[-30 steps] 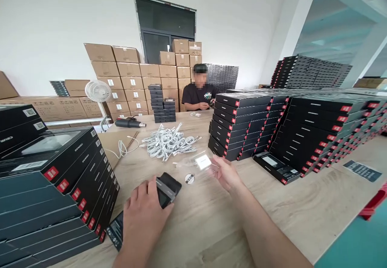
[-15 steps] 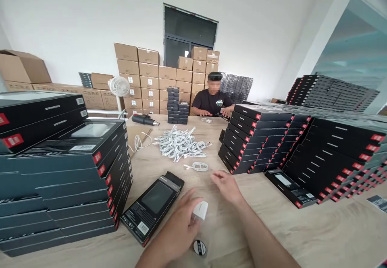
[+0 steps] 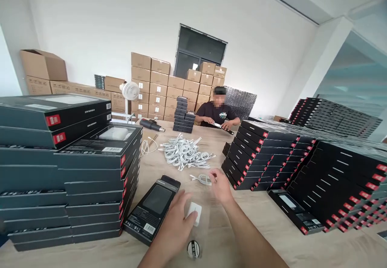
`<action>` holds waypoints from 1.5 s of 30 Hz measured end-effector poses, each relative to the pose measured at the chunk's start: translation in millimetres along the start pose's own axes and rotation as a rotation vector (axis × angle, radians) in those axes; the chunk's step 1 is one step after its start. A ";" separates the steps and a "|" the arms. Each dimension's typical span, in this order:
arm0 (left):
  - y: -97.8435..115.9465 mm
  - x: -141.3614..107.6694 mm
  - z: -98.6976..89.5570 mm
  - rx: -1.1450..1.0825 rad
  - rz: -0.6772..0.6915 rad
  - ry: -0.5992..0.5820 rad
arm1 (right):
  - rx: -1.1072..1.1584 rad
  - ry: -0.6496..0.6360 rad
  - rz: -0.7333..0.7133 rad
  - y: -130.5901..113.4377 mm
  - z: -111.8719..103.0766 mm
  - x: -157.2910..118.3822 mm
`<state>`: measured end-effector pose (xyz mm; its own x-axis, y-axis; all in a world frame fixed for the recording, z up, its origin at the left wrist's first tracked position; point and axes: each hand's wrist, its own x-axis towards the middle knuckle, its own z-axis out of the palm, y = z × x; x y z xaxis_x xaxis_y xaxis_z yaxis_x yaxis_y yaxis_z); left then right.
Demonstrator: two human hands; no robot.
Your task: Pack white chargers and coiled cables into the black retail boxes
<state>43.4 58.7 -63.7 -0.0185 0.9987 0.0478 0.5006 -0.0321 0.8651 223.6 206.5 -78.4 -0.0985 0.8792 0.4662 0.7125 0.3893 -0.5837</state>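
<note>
Head view: both hands low over the table (image 3: 256,207), at a charger (image 3: 196,211) and a cable (image 3: 202,179).
Toward the table's near edge, the left hand (image 3: 173,223) has its thumb on the white charger, fingers loosely spread; whether it grips cannot be told. The right hand (image 3: 222,187), fingers bent, meets the right end of the coiled cable, farther from that edge; its hold is unclear. A black box (image 3: 154,203) lies slanted just left of the left hand, and a round label (image 3: 193,249) sits nearer the near edge than the charger. Box stacks line the left (image 3: 90,191) and right (image 3: 254,151) sides. Beyond the cable spreads a cable heap (image 3: 184,151); at the far edge a co-worker (image 3: 215,113) handles something slim.
</note>
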 end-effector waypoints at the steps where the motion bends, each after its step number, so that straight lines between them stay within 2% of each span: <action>1: 1.0 -0.2 -0.3 -0.012 0.014 0.009 | -0.001 -0.002 -0.008 0.0 -0.5 -2.6; 7: 8.7 -3.2 -2.0 0.011 0.020 -0.054 | 0.021 -0.037 0.010 4.8 8.4 -26.4; 11: 12.4 -6.3 -3.2 0.005 0.023 -0.090 | 0.102 -0.002 0.044 7.6 5.5 -26.4; 14: 12.0 -6.2 -3.9 -0.029 0.042 -0.044 | 0.220 0.034 0.074 4.6 -6.2 -22.2; 17: 11.8 -3.7 -4.5 -0.130 0.011 0.057 | 0.361 0.021 0.091 -11.6 -24.3 -23.4; 19: 14.4 -2.3 -5.8 -0.232 -0.001 0.108 | 0.606 -0.071 0.114 -32.0 -36.0 -29.3; 23: 25.2 -2.5 -11.0 -0.449 0.058 0.131 | 1.304 -0.406 0.259 -77.4 -46.2 -48.3; 25: 28.8 -3.3 -13.7 -0.510 0.091 0.101 | 1.415 -0.485 0.289 -90.7 -44.2 -55.8; 28: 28.1 -2.9 -16.6 -0.564 0.080 0.081 | 1.375 -0.496 0.247 -94.1 -39.4 -59.6; 32: 23.9 -1.3 -18.2 -0.715 -0.037 0.014 | 1.171 -0.403 0.183 -86.7 -40.6 -56.3; 35: 25.3 -3.8 -17.9 -0.825 -0.050 -0.043 | 1.118 -0.366 0.200 -84.8 -43.7 -55.0; 37: 27.9 -7.3 -17.1 -0.920 -0.068 -0.105 | 1.131 -0.356 0.197 -84.3 -43.7 -54.8; 41: 31.8 -11.9 -15.1 -1.059 -0.214 -0.280 | 1.122 -0.351 0.214 -79.6 -40.2 -54.0; 43: 32.4 -11.2 -14.3 -1.072 -0.215 -0.266 | 1.046 -0.322 0.211 -76.3 -39.2 -54.0; 45: 32.4 -9.1 -13.9 -1.070 -0.177 -0.209 | 0.903 -0.179 0.153 -74.2 -39.8 -55.1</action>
<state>47.8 48.0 -29.1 0.1809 0.9764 -0.1179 -0.5043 0.1950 0.8412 203.8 118.2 -34.3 -0.2073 0.9385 0.2760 -0.0762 0.2658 -0.9610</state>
